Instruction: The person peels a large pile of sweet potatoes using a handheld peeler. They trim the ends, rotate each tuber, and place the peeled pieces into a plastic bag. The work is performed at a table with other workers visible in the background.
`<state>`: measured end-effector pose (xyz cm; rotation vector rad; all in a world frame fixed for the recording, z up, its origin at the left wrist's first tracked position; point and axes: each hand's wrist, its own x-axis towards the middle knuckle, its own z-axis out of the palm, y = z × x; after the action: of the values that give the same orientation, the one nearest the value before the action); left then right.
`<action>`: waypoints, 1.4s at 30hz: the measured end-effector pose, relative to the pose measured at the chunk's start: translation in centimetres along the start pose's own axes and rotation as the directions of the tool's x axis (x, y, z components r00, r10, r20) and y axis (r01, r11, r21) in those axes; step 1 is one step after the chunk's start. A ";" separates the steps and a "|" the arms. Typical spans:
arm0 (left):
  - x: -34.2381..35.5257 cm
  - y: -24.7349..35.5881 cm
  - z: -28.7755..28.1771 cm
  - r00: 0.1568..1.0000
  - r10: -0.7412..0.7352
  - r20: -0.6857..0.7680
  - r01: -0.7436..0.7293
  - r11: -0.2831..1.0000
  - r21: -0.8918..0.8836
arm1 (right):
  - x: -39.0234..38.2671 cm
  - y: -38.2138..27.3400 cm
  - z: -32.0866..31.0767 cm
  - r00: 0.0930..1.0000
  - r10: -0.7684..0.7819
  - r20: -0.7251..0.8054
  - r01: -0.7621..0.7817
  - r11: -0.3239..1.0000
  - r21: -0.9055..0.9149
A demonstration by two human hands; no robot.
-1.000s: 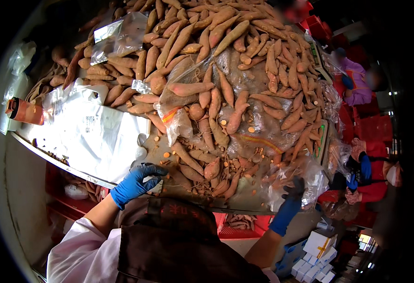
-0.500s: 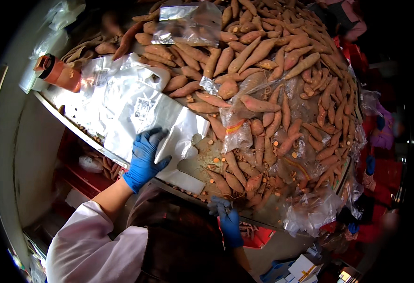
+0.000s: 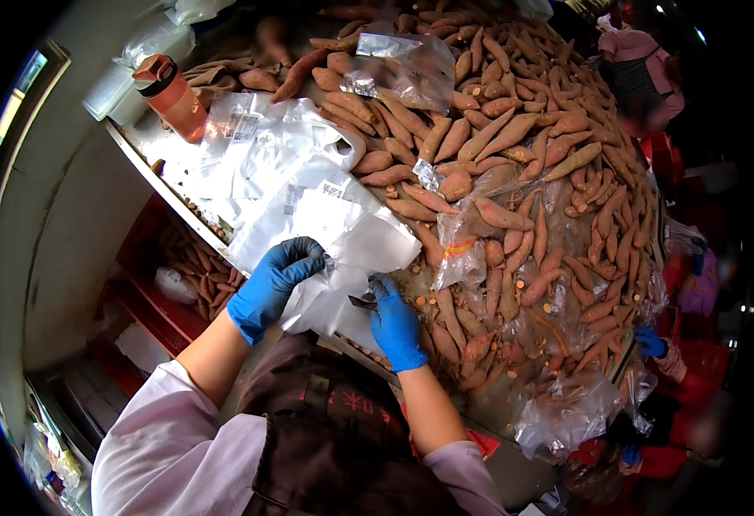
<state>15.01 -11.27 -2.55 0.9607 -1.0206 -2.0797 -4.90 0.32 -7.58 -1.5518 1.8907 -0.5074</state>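
My left hand [image 3: 278,284], in a blue glove, pinches a white translucent plastic bag [image 3: 325,288] pulled over the table's near edge. My right hand [image 3: 394,322], also blue-gloved, grips a small dark flat object [image 3: 361,300], perhaps a blade, against that bag's right side. More white plastic bags with printed labels [image 3: 265,172] lie beyond my hands. An orange bottle [image 3: 179,107] stands at their far end. A large heap of sweet potatoes [image 3: 514,129] fills the table to the right, with loose clear film and small cut pieces among them.
Red crates [image 3: 149,310] with sweet potatoes sit below the table's left edge, beside a pale wall [image 3: 50,215]. Crumpled clear bags [image 3: 557,413] lie at the near right. A co-worker's blue-gloved hand [image 3: 652,342] and other people [image 3: 631,69] are along the far right.
My left hand has moved onto the white bags and drawn one toward me. My right hand has come leftward from the clear bags to meet it. The view has turned leftward.
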 end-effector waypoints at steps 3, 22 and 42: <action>-1.5 1.3 -0.6 0.998 0.059 -0.032 -0.060 0.997 -0.039 | -0.1 3.3 1.5 0.979 -0.160 -0.124 0.184 0.958 0.220; 0.5 -9.4 -0.9 0.931 0.318 0.181 -0.304 0.398 0.865 | -15.1 9.4 -11.0 0.883 0.445 -0.147 0.040 0.242 0.970; 4.2 -8.0 28.8 0.571 0.016 0.821 -0.749 0.419 0.513 | -23.5 14.4 -10.8 0.589 0.636 -0.499 0.507 0.190 0.841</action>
<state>-12.43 0.55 1.94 0.0509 -2.5727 -1.3716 -20.22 25.38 -3.79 -0.1214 1.3566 -2.2368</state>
